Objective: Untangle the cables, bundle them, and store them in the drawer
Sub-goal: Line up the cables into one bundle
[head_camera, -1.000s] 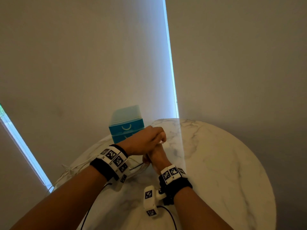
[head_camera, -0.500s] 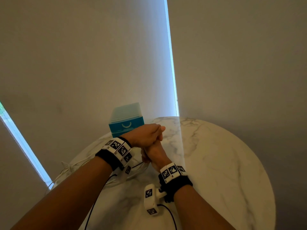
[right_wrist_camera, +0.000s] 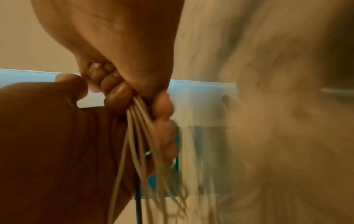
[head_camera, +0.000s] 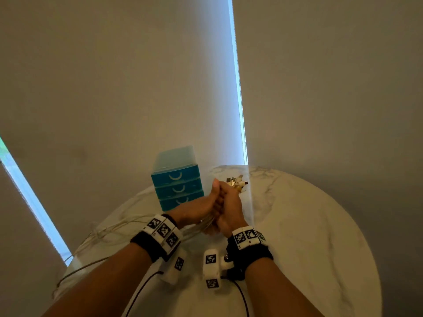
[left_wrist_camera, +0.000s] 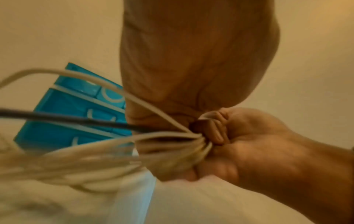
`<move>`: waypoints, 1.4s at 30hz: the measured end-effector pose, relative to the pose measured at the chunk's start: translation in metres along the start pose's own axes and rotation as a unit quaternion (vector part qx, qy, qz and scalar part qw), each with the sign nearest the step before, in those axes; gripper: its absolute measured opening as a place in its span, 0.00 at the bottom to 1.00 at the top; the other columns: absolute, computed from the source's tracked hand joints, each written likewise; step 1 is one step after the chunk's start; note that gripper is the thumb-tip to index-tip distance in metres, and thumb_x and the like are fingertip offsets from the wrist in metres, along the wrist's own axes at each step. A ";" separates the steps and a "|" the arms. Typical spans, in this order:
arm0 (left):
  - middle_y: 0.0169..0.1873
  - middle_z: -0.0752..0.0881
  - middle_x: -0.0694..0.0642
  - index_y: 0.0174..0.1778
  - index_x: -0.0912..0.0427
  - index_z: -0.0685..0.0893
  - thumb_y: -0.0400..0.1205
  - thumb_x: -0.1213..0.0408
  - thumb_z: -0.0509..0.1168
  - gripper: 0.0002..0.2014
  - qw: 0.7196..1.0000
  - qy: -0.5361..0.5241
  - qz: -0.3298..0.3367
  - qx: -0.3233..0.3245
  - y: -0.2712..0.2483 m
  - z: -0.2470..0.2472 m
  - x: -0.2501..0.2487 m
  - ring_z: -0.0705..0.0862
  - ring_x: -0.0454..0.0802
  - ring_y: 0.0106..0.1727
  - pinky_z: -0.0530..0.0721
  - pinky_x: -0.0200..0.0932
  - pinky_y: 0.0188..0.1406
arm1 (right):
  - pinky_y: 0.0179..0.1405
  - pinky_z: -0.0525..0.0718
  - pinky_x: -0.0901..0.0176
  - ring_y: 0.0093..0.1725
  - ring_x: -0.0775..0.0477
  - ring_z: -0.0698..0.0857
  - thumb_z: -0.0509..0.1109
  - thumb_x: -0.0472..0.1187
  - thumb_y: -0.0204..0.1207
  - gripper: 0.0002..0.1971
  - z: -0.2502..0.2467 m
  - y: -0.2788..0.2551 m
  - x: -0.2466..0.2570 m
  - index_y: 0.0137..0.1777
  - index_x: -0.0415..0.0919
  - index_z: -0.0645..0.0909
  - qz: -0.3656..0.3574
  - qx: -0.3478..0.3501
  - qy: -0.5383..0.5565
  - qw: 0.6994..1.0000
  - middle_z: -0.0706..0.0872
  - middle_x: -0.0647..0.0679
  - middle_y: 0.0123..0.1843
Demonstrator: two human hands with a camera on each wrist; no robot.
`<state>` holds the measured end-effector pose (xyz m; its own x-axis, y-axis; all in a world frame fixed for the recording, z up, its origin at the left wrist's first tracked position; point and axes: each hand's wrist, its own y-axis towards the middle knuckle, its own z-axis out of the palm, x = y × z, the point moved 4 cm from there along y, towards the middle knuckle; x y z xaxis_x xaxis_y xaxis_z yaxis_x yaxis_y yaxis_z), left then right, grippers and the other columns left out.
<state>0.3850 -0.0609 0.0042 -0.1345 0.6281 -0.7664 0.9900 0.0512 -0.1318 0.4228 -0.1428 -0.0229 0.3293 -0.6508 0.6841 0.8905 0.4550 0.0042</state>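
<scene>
Above the round marble table, both hands are clasped side by side around a bunch of white cables. My left hand and right hand each grip the bunch. Metal-tipped plugs stick out above the fists. In the left wrist view the cables, one black among them, fan out left from the fingers. In the right wrist view they hang down from my right hand. The teal three-drawer unit stands behind the hands, its drawers closed.
Loose cable loops trail over the table's left edge. A closed blind with bright light slits fills the background. A black wire runs from the wrist cameras toward me. The table's right half is bare marble.
The hands shifted from left-over-right to side by side and moved forward. The plug ends now show above the fists. The head view tilted, showing all three drawers.
</scene>
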 end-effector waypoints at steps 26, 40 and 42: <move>0.58 0.90 0.70 0.49 0.54 0.75 0.98 0.60 0.50 0.14 0.950 0.305 0.027 -0.063 -0.003 0.003 0.019 0.88 0.69 0.59 0.84 0.62 0.64 | 0.29 0.56 0.56 0.25 0.51 0.60 0.62 0.94 0.59 0.46 -0.040 0.024 -0.005 0.31 0.44 0.69 -0.001 -0.010 0.252 0.968 0.64 0.50 0.24; 0.43 0.90 0.61 0.44 0.59 0.87 0.96 0.43 0.43 0.33 0.920 0.380 0.015 -0.096 0.003 -0.007 0.032 0.88 0.60 0.45 0.88 0.57 0.53 | 0.19 0.62 0.63 0.15 0.49 0.60 0.56 0.64 0.83 0.30 -0.049 0.029 -0.009 0.27 0.43 0.74 0.059 -0.053 0.268 0.960 0.62 0.50 0.17; 0.44 0.88 0.60 0.49 0.60 0.87 0.97 0.44 0.44 0.31 0.916 0.391 0.015 -0.086 0.002 -0.010 0.031 0.87 0.60 0.46 0.87 0.57 0.55 | 0.19 0.61 0.63 0.15 0.49 0.59 0.57 0.57 0.80 0.26 -0.047 0.029 -0.008 0.23 0.45 0.69 0.059 -0.056 0.260 0.962 0.61 0.50 0.17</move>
<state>0.3837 -0.0340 -0.0137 -0.1026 0.9919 -0.0753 0.9938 0.1054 0.0347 0.4606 -0.1531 -0.0626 0.5166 -0.8283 0.2168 0.8561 0.4947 -0.1498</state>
